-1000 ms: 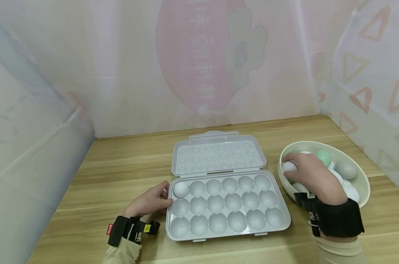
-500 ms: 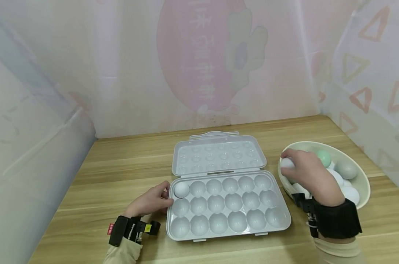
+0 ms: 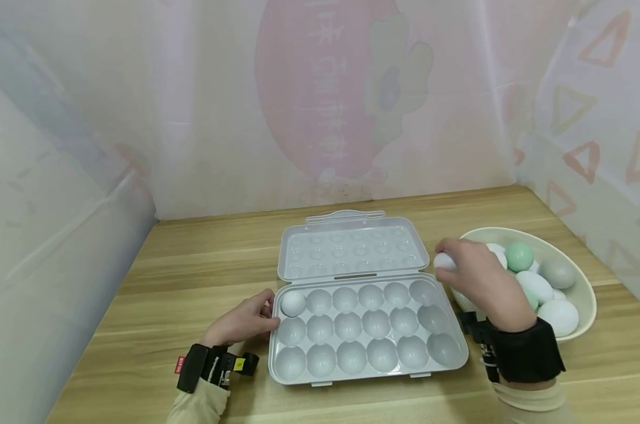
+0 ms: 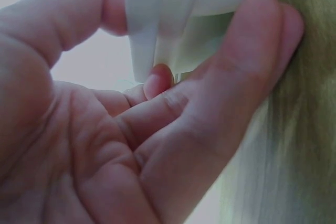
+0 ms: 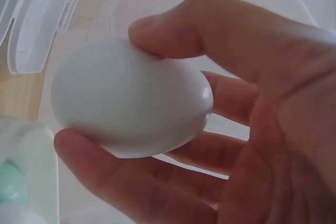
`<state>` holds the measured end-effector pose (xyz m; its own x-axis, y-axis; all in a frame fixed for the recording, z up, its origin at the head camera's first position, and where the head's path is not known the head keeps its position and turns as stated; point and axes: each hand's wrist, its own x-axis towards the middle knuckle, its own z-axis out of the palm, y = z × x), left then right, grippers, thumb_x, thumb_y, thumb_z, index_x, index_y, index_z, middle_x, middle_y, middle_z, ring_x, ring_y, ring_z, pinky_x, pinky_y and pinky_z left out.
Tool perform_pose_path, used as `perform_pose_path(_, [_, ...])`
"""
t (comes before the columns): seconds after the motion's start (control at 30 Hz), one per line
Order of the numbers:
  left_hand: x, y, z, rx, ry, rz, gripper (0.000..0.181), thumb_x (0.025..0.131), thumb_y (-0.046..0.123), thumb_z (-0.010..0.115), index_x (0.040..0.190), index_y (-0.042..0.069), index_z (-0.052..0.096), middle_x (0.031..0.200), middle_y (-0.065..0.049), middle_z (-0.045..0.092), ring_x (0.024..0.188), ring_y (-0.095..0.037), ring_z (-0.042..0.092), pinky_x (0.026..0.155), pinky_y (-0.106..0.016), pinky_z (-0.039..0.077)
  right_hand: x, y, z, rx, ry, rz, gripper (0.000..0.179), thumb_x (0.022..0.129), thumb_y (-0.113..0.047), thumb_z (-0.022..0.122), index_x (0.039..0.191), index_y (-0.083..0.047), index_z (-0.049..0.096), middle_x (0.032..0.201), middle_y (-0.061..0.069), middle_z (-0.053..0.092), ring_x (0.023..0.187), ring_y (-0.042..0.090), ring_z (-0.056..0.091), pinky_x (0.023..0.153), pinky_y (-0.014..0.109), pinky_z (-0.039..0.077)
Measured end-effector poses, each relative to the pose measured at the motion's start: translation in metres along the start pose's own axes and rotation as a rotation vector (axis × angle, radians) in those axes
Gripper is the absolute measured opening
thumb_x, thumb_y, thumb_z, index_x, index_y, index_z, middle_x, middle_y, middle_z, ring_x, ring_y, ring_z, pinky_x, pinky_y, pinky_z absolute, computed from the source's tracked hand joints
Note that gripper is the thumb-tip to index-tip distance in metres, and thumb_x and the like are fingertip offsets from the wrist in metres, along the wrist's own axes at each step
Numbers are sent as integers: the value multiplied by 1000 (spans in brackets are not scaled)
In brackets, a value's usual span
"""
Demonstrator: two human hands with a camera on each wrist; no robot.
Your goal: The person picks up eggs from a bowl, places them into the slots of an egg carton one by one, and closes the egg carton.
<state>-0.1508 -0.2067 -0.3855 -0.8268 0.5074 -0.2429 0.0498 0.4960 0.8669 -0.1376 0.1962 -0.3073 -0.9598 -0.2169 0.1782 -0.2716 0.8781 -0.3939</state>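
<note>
A white egg (image 5: pixel 131 98) is pinched between the thumb and fingers of my right hand (image 3: pixel 486 280), between the bowl and the egg box in the head view. The egg box (image 3: pixel 383 380), grey-white plastic with rows of round cups, lies with its lid (image 3: pixel 354 248) folded back. One white egg (image 3: pixel 293 303) sits in its far left cup. My left hand (image 3: pixel 242 321) grips the box's left edge, the thumb at the rim and fingers (image 4: pixel 252 35) reaching along the side and underneath.
A cream bowl (image 3: pixel 587 312) at the right holds several white eggs (image 3: pixel 558 318), a green egg (image 3: pixel 519 256) and a greyish egg (image 3: pixel 557 274). The wooden table (image 3: pixel 192 259) is bounded by printed cloth walls (image 3: pixel 208 118) behind and at both sides.
My right hand has lifted the white egg out of the bowl and carried it left, past the bowl's rim toward the box. The left hand keeps its place.
</note>
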Motion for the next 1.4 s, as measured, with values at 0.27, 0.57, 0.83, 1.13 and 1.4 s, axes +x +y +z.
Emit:
perform_pose_path(0.27, [0,1,1,-7,3,-7,23,86,1,60,103,-4,45,89,-14,62,78,-22,61,67,-36,55,6,-16,13,34,13,-82,27,78,-2,66,104,3,64,101,24,52,71,29,55,63,40,50])
perform_pose_path(0.57, [1,1,1,-24,1,-12,22,86,0,59,102,-4,44,87,-14,62,77,-23,62,66,-37,56,10,-28,32,62,13,-205,28,75,2,66,103,0,64,93,14,49,63,19,50,56,30,44])
perform_pose_path(0.83, [1,1,1,-22,3,-6,21,86,0,59,101,-4,44,87,-14,62,77,-23,63,65,-37,56,15,-37,45,36,-19,-279,28,73,1,68,101,-3,64,93,10,47,61,17,48,57,30,44])
perform_pose_path(1.13, [0,1,1,-17,4,-9,22,86,0,59,101,-4,44,87,-14,62,76,-23,62,65,-36,56,19,-45,52,45,-105,-246,28,77,0,67,104,-2,63,97,11,47,63,19,50,58,29,45])
perform_pose_path(1.4, [-1,4,1,-36,-7,-5,22,87,0,59,103,-4,44,89,-16,63,78,-23,62,67,-38,56,18,-56,58,30,-131,-246,28,77,0,67,105,-3,62,99,11,47,57,19,47,51,28,43])
